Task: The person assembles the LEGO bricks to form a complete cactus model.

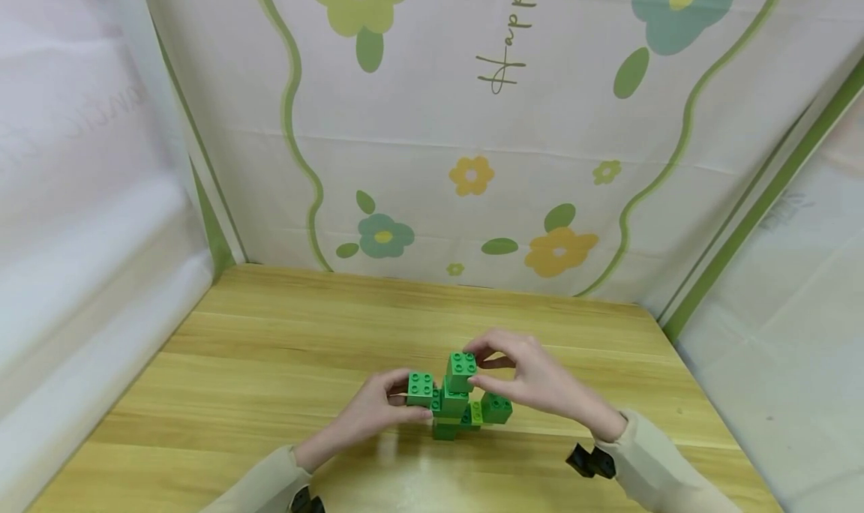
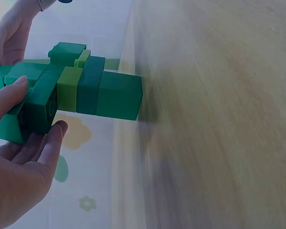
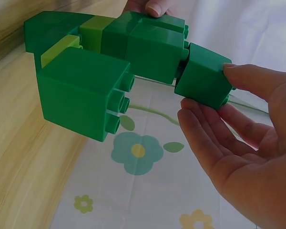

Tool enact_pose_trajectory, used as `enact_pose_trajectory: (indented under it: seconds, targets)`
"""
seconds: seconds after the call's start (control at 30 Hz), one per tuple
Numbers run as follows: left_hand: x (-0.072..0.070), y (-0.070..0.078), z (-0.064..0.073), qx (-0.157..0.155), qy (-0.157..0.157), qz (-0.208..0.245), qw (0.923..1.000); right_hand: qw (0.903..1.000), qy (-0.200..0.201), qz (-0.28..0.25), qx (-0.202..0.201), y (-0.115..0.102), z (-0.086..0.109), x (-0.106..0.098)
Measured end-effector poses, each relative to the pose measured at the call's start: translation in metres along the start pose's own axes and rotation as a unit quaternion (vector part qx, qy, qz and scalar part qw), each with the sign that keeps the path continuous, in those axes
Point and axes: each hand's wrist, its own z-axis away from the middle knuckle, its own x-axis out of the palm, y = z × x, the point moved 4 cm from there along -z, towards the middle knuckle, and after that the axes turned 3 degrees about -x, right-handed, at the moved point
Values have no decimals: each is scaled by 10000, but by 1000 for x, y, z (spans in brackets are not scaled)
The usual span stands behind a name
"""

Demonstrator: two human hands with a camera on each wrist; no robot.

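A structure of green toy building bricks (image 1: 454, 404) stands on the table, with a thin lime-green layer (image 2: 69, 88) low in its column. My left hand (image 1: 371, 409) grips the brick (image 1: 420, 388) that juts out on the left side, thumb on one face and fingers opposite. At the top, my right hand (image 1: 533, 372) pinches a studded green brick (image 3: 205, 76) between thumb and fingers. That brick sits slightly tilted on the column in the right wrist view, a narrow gap showing at the joint. Another studded brick (image 1: 498, 408) sticks out on the right, beside a lime-green piece (image 1: 476, 413).
The wooden table (image 1: 270, 348) runs back to a white cloth (image 1: 418, 123) printed with flowers. More cloth hangs at the left (image 1: 88, 235) and right (image 1: 790, 310) sides. Black devices (image 1: 590, 461) sit at both wrists.
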Motion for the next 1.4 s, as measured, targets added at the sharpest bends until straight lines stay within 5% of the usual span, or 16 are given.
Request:
enact_pose_trajectory:
  seconds: [0.77, 1.4]
  targets:
    - [-1, 0, -2, 57, 50, -58, 10000, 9958, 96, 514, -750, -9, 0, 5]
    - [0, 1, -2, 87, 91, -66, 9999, 9987, -2, 143, -483, -5, -2, 10]
